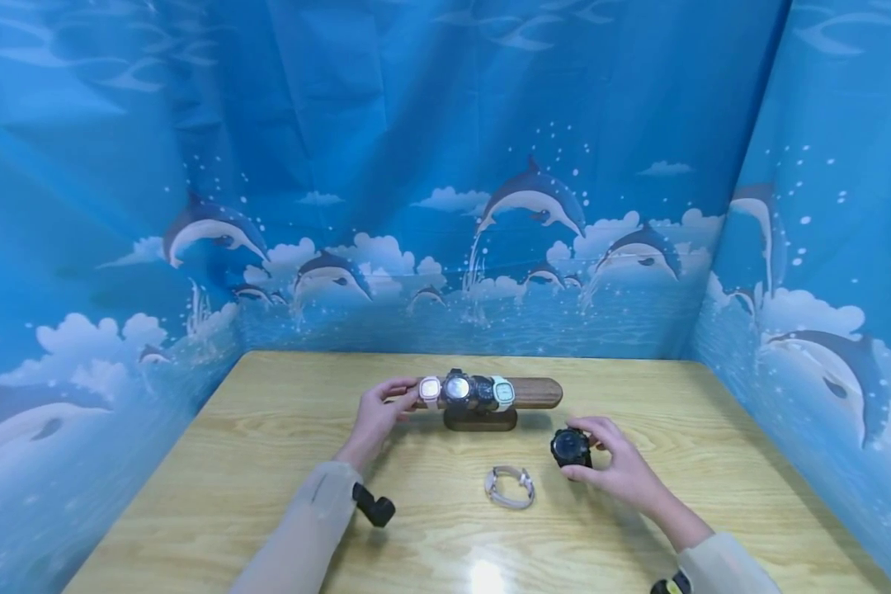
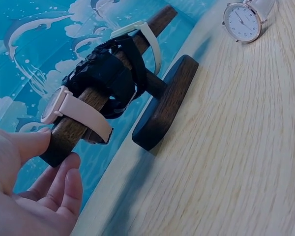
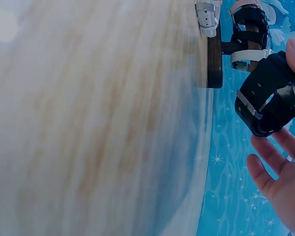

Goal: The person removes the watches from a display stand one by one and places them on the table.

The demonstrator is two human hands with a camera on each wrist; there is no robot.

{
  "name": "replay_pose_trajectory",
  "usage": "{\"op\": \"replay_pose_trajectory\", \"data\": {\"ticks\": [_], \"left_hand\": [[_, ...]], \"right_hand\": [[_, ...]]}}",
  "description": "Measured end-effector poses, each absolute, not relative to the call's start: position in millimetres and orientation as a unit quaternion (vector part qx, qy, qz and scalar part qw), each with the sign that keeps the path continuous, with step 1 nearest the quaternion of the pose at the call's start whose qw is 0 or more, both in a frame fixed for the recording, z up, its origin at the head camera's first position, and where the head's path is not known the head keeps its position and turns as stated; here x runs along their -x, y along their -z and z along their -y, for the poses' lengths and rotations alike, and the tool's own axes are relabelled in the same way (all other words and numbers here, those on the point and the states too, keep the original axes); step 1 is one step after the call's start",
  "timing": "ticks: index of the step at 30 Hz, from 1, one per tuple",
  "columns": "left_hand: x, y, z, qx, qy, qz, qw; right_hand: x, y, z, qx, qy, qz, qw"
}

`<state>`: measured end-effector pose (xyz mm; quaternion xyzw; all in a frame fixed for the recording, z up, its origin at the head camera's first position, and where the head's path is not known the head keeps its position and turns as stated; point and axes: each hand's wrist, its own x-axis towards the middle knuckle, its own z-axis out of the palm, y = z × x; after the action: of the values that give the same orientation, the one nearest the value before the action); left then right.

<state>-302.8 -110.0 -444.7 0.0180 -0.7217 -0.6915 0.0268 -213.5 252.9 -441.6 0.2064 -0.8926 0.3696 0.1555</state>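
Observation:
A dark wooden watch stand (image 1: pixel 542 393) stands toward the back of the table, its bar raised on a base. Strapped round the bar are a pale pink watch (image 1: pixel 430 388), two black watches and a mint-strapped watch (image 1: pixel 503 394) nearest the right-hand stretch of bare wood. My left hand (image 1: pixel 379 419) grips the bar's left end between thumb and fingers, beside the pink watch. Off the table, front right of the stand, my right hand (image 1: pixel 618 464) holds a black watch (image 1: pixel 570 448); its buckled strap loop shows in the right wrist view.
A white-faced watch (image 2: pixel 242 22) with a pale strap lies on the wooden table (image 1: pixel 215 470) in front of the stand. Blue dolphin-printed curtains (image 1: pixel 386 165) rise behind the table and along both sides.

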Motion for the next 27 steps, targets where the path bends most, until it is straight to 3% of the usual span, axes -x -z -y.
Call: {"op": "replay_pose_trajectory", "data": {"ticks": [27], "left_hand": [[303.2,446.7,109.0,-0.016,0.695,0.718,0.029]], "right_hand": [[205.6,450.8,-247.9,-0.236,-0.339,0.909,0.061]]}}
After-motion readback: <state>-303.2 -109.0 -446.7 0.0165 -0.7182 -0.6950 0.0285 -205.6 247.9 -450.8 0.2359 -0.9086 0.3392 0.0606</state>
